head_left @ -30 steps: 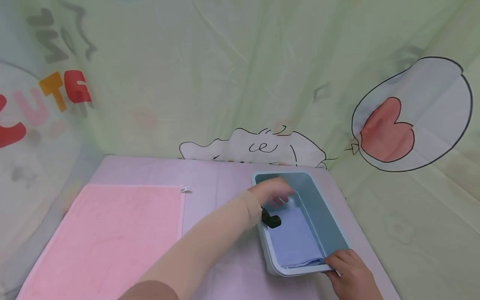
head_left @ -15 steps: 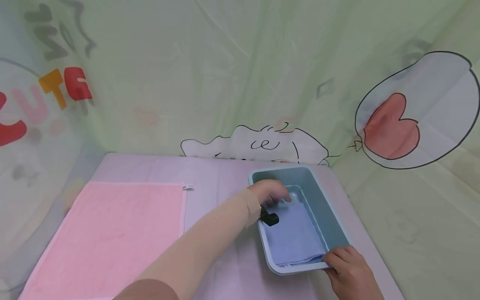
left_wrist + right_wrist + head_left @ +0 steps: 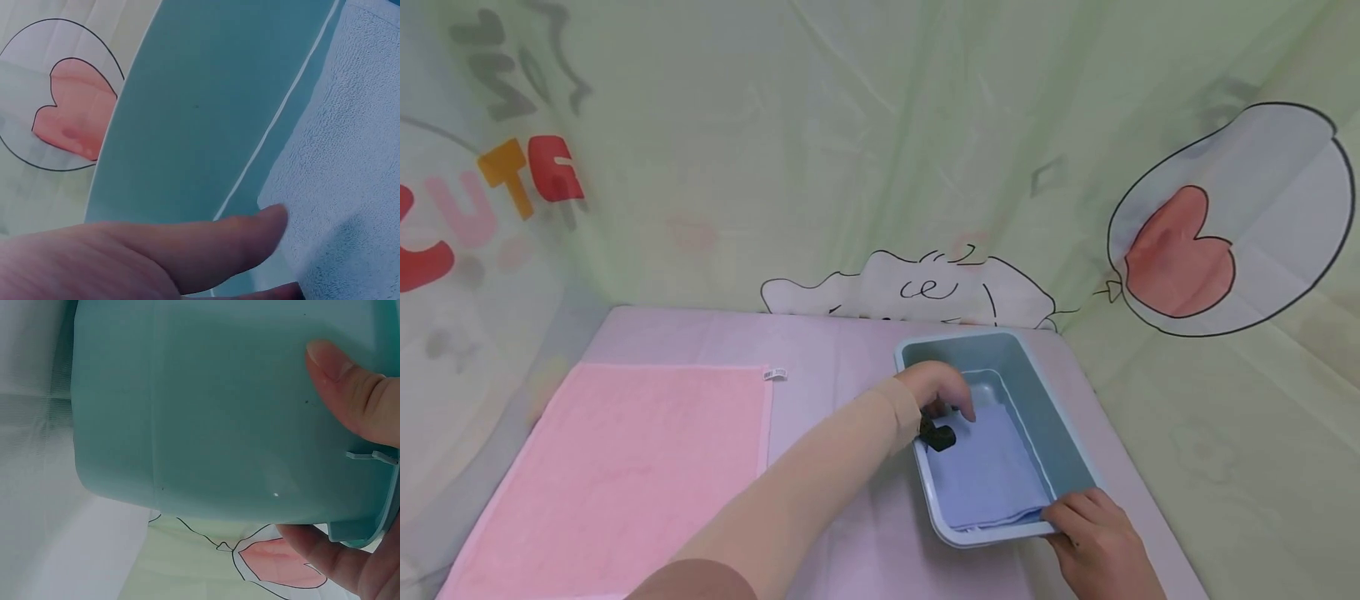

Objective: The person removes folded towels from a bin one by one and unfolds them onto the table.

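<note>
A light blue plastic basin [image 3: 1063, 425] stands at the right of the table, with a folded blue towel [image 3: 992, 479] lying flat on its floor. My left hand [image 3: 938, 387] reaches over the basin's left rim, fingers pointing down at the towel's far end. In the left wrist view, the extended thumb [image 3: 244, 240] overlaps the towel's corner; most other fingers are out of sight. My right hand [image 3: 1101, 537] grips the near right corner of the basin. The right wrist view has its thumb [image 3: 344, 387] against the outer wall and other fingers round the rim.
A pink towel [image 3: 647, 467] with a small white tag [image 3: 775, 375] lies spread on the left of the pale table [image 3: 842, 367]. A black wrist strap piece [image 3: 938, 435] hangs by my left wrist. Printed cloth curtains [image 3: 820, 167] close in the back and sides.
My left hand has drawn back slightly from the basin's far end, and its fingers now point down nearer the blue towel. My right hand keeps its grip on the corner.
</note>
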{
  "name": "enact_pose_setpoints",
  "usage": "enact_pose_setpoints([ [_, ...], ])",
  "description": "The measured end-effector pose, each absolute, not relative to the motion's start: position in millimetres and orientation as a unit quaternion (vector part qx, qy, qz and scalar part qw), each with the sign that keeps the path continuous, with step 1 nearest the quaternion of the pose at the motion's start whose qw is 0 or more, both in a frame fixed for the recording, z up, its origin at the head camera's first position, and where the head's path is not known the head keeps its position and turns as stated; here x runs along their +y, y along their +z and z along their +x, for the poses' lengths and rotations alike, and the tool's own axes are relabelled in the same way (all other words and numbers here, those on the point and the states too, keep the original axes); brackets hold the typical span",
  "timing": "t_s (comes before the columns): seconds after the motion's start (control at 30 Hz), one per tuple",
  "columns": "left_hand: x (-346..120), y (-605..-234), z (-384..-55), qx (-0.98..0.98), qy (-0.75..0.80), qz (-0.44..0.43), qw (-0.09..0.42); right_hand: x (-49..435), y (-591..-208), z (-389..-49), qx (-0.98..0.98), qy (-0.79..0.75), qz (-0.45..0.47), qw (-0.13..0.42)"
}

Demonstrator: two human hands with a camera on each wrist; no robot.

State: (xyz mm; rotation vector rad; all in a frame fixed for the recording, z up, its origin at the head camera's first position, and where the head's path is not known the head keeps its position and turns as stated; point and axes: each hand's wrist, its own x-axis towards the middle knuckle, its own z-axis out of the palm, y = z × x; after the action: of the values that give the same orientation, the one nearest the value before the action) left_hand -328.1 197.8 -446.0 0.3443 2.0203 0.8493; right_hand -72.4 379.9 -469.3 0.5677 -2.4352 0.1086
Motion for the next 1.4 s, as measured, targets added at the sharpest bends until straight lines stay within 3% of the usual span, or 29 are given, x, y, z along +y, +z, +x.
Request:
enact_pose_setpoints([
  [0.7, 203, -444, -333, 0.81, 0.266, 0.163, 0.496, 380, -471, -71, -0.931, 0.036, 0.2, 0.304],
  [1.4, 197, -421, -317, 0.768, 0.376, 0.216, 0.471, 387, -472, -76, -0.937, 0.03, 0.186, 0.293],
])
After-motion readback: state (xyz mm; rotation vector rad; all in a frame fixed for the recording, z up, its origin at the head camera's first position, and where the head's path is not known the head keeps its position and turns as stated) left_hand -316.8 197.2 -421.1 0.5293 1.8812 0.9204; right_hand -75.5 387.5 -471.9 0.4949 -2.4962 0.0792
